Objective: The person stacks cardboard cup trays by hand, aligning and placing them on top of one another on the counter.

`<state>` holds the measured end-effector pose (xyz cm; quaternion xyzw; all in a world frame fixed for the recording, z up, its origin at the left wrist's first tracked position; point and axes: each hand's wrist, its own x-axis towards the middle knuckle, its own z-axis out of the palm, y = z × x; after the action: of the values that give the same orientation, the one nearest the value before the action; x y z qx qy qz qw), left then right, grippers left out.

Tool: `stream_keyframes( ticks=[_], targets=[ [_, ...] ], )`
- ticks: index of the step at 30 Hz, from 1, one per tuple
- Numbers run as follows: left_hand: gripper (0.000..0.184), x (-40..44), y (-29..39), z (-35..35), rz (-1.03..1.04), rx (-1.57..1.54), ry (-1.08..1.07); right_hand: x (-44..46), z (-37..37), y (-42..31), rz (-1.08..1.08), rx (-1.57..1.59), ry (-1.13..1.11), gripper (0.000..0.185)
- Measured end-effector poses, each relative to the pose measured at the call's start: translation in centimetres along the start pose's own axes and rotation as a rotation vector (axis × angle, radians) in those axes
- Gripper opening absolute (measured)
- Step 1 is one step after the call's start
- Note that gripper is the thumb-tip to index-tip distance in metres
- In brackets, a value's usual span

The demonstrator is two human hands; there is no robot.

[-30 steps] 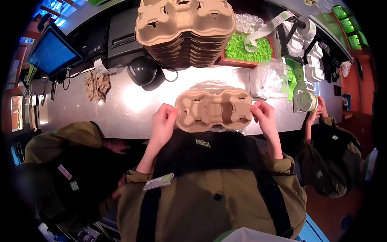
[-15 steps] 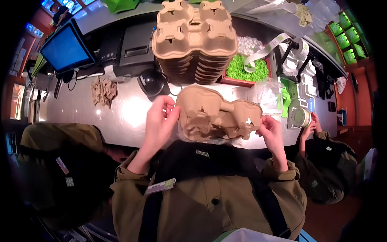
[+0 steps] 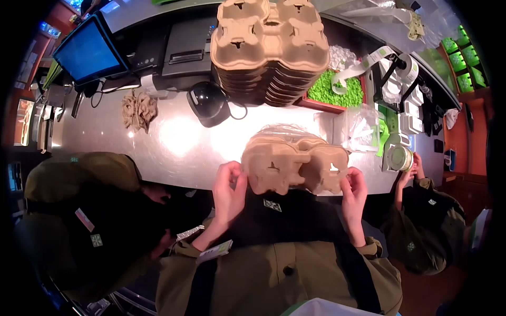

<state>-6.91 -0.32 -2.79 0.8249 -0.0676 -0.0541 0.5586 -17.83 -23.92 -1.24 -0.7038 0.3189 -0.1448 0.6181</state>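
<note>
A brown moulded cardboard cup carrier (image 3: 282, 166) is tilted up at the front edge of the metal counter, directly before me. My left hand (image 3: 230, 192) pinches its left end, and my right hand (image 3: 354, 197) grips its right end. Clear plastic film (image 3: 282, 131) shows just behind the carrier. Farther back rises a tall stack of similar carriers (image 3: 270, 42). Part of each hand's fingertips is hidden by the carrier's ends.
On the left are a blue screen (image 3: 90, 50), a black printer (image 3: 184, 52) and crumpled brown paper (image 3: 139, 110). A black scanner (image 3: 208, 102) stands nearer. Right are green shreds (image 3: 337, 92) and a clear bin (image 3: 359, 129). Co-workers stand either side; one holds a round container (image 3: 399, 158).
The carrier has tipped from lying nearly flat to standing steeply, its near edge now lower. Both my hands have moved down with it, still at its ends. The view has shifted slightly.
</note>
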Motion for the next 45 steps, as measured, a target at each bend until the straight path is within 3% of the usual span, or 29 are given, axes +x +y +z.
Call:
stream_keyframes(
  ticks=[2, 6, 12, 15, 16, 20, 21, 22, 23, 26, 27, 29, 30, 34, 36, 40, 43, 45],
  targets=[
    [0.018, -0.3, -0.3, 0.6, -0.145, -0.098, -0.005, 0.2, -0.2, 0.7, 0.019, -0.032, -0.021, 0.008],
    [0.029, -0.3, -1.3, 0.8, 0.07, -0.051, -0.054, 0.7, -0.9, 3.0, -0.023, -0.107, -0.035, 0.008],
    [0.036, -0.7, -1.2, 0.1, 0.14, 0.006, -0.143, -0.3, 0.4, 2.2, 0.089, -0.008, -0.083, 0.013],
    [0.037, -1.1, -0.5, 0.1, -0.105, -0.009, -0.248, 0.0, 0.1, 1.5, 0.09, -0.045, -0.113, 0.013],
    [0.038, -1.0, -0.8, -0.3, -0.082, -0.017, -0.247, 0.1, 0.3, 1.2, 0.102, -0.044, -0.113, 0.011],
    [0.041, -0.6, -1.9, -0.8, 0.123, 0.013, -0.224, 1.7, -1.6, 0.3, -0.065, -0.354, -0.26, 0.011],
    [0.04, -0.1, -1.5, -1.2, 0.126, -0.056, -0.282, 2.1, -1.8, -0.7, -0.116, -0.364, -0.29, 0.012],
    [0.04, 0.6, 0.0, -1.6, -0.004, -0.079, -0.343, 2.6, -2.1, -1.4, -0.159, -0.38, -0.32, 0.013],
    [0.039, 1.2, 1.3, -1.7, 0.079, -0.079, -0.251, 3.2, -3.0, -1.5, -0.182, -0.388, -0.334, 0.012],
    [0.038, 2.0, 1.9, -2.3, 0.152, -0.156, -0.072, 4.9, -2.7, -3.6, -0.227, -0.119, -0.26, 0.013],
    [0.038, 2.7, 2.1, -2.2, 0.147, -0.216, -0.015, 5.6, -2.6, -3.5, -0.147, 0.087, -0.268, 0.018],
    [0.035, 3.7, 2.9, -2.2, 0.147, -0.245, -0.027, 6.6, 0.1, -6.8, -0.227, 0.166, -0.23, 0.018],
    [0.034, 4.2, 3.3, -2.2, 0.148, -0.257, -0.035, 7.9, 0.5, -6.9, -0.156, 0.247, -0.285, 0.023],
    [0.027, 7.7, 6.1, -1.8, 0.619, -0.023, -0.052, 10.8, 5.7, -11.5, -0.024, 0.541, -0.367, 0.017],
    [0.022, 10.3, 7.7, -1.4, 0.74, 0.019, 0.061, 12.1, 7.8, -12.9, 0.02, 0.673, -0.346, 0.015],
    [0.019, 16.2, 10.5, -0.6, 0.899, 0.13, 0.083, 14.4, 9.6, -13.3, 0.058, 0.624, -0.427, 0.017],
    [0.021, 19.7, 12.5, 1.6, 0.916, 0.179, -0.007, 14.3, 10.1, -12.7, 0.106, 0.68, -0.477, 0.02],
    [0.033, 22.2, 13.9, 4.0, 0.857, 0.202, -0.11, 14.5, 10.5, -11.8, 0.175, 0.646, -0.443, 0.022]
  ],
)
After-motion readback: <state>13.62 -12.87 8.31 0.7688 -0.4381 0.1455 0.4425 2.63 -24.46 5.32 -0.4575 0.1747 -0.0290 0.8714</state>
